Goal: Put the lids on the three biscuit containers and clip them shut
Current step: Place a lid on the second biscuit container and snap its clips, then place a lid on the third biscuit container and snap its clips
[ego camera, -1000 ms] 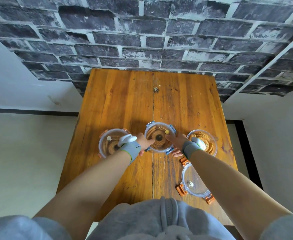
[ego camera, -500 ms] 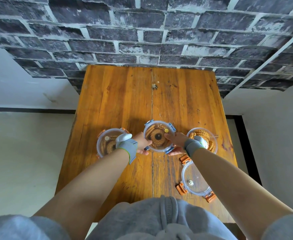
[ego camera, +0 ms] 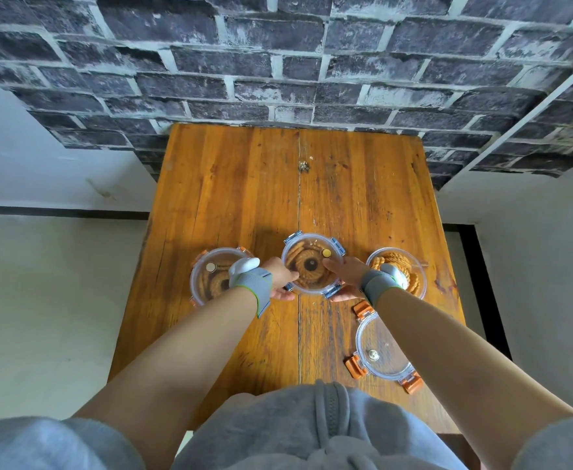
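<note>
Dark brick wall stands behind the wooden bench point(ego camera: 244, 205), where three round tubs of biscuits sit in a row so both arms can reach. Both hands are on the middle tub point(ego camera: 312, 263), left hand point(ego camera: 280, 278) and right hand point(ego camera: 347, 277) curled on its sides, likely to press the blue clips down. The left tub point(ego camera: 215, 278) has its lid on. The right tub point(ego camera: 401, 270) is open; its lid point(ego camera: 381, 351) lies nearer the person, waiting
</note>
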The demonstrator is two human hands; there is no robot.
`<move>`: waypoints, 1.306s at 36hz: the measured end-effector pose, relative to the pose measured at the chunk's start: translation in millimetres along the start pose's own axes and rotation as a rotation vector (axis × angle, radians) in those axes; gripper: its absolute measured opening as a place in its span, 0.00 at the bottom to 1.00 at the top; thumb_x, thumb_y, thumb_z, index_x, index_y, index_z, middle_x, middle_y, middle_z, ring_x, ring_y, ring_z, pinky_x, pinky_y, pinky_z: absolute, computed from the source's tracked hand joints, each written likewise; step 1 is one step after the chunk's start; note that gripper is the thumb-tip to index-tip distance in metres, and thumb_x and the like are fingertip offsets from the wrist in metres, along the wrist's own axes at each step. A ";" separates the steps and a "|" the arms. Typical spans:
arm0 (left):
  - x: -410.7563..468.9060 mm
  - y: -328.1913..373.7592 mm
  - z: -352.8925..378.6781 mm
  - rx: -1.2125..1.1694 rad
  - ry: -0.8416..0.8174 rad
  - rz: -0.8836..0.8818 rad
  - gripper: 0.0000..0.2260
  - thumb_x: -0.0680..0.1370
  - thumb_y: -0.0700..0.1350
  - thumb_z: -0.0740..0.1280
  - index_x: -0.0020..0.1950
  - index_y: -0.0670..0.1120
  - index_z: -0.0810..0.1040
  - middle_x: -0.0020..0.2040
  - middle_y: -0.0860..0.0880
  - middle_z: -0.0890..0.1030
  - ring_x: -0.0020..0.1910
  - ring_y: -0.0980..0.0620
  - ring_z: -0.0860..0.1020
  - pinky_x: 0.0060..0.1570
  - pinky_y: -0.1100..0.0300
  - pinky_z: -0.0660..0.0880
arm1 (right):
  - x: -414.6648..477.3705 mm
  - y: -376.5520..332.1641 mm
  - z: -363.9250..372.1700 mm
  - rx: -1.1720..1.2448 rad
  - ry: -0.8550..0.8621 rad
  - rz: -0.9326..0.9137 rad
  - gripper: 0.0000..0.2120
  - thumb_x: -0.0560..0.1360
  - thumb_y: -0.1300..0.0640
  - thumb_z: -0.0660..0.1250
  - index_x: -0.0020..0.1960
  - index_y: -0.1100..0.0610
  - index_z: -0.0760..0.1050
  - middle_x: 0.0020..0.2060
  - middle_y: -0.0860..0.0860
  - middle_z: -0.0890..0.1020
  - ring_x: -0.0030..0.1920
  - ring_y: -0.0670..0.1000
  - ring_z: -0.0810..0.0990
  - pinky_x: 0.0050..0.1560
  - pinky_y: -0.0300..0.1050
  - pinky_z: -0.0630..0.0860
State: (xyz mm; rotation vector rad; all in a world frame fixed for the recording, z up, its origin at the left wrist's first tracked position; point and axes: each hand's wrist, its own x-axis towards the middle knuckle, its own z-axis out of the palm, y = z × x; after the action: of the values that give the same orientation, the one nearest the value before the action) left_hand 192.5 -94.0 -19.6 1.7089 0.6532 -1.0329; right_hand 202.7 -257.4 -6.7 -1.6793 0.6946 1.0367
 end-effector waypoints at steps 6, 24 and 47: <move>-4.4 0.6 0.0 -0.018 -0.003 0.003 0.18 0.80 0.40 0.62 0.68 0.37 0.65 0.54 0.39 0.72 0.31 0.48 0.76 0.17 0.64 0.76 | -2.5 1.0 0.1 -0.001 0.017 -0.011 0.24 0.77 0.48 0.63 0.67 0.60 0.67 0.59 0.59 0.75 0.38 0.56 0.80 0.28 0.46 0.82; -53.8 -39.7 51.4 0.098 0.223 0.056 0.09 0.81 0.46 0.55 0.52 0.40 0.67 0.30 0.46 0.69 0.25 0.50 0.69 0.23 0.63 0.65 | -44.4 80.8 -23.7 -0.361 0.150 -0.006 0.19 0.78 0.48 0.60 0.55 0.64 0.72 0.33 0.55 0.77 0.27 0.51 0.80 0.26 0.38 0.71; -44.5 -42.7 163.6 -0.192 -0.021 0.042 0.15 0.78 0.37 0.63 0.64 0.40 0.70 0.45 0.44 0.76 0.48 0.47 0.75 0.50 0.57 0.73 | -55.4 186.6 -84.9 -0.070 0.282 0.072 0.09 0.72 0.53 0.62 0.42 0.60 0.72 0.35 0.58 0.81 0.25 0.53 0.81 0.23 0.40 0.70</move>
State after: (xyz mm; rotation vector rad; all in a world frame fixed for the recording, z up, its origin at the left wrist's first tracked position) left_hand 81.7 -229.2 -24.2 1.5367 0.6781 -0.9262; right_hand 48.3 -401.2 -30.6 -1.8952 0.9151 0.8905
